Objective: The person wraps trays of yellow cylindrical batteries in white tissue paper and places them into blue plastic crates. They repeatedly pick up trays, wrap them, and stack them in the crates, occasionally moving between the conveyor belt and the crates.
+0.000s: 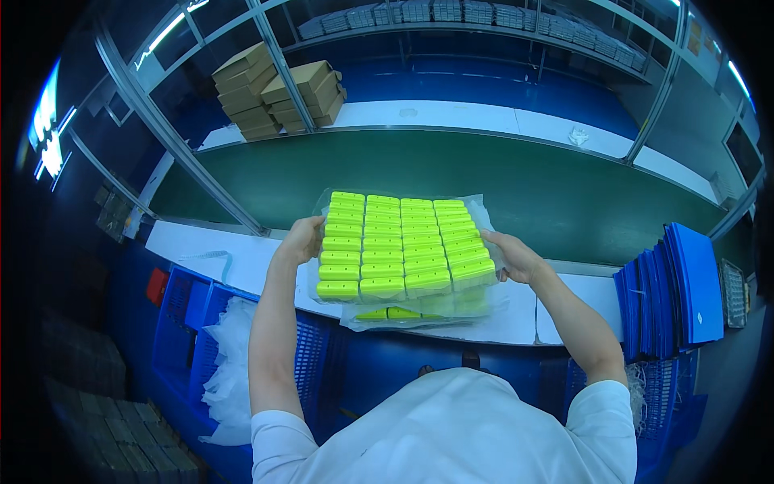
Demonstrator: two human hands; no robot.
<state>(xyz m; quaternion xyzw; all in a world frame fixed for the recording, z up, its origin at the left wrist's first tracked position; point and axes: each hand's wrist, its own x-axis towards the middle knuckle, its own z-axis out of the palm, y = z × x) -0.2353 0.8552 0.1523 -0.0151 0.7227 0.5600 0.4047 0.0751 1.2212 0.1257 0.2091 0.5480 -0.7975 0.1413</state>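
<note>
I hold a clear plastic tray (480, 211) packed with rows of bright yellow-green plastic parts (395, 246) in front of me, above the white bench edge. My left hand (301, 239) grips the tray's left side. My right hand (516, 256) grips its right side. Under the tray, another layer with yellow-green parts (399, 313) shows at the front edge. Both forearms reach up from the lower edge of the view.
A green conveyor belt (516, 185) runs behind the tray. Cardboard boxes (278, 93) are stacked at the back left. A stack of blue sheets (677, 286) stands at the right. Blue baskets (189, 323) with white plastic bags (226, 363) sit low left. A metal frame (169, 137) surrounds the station.
</note>
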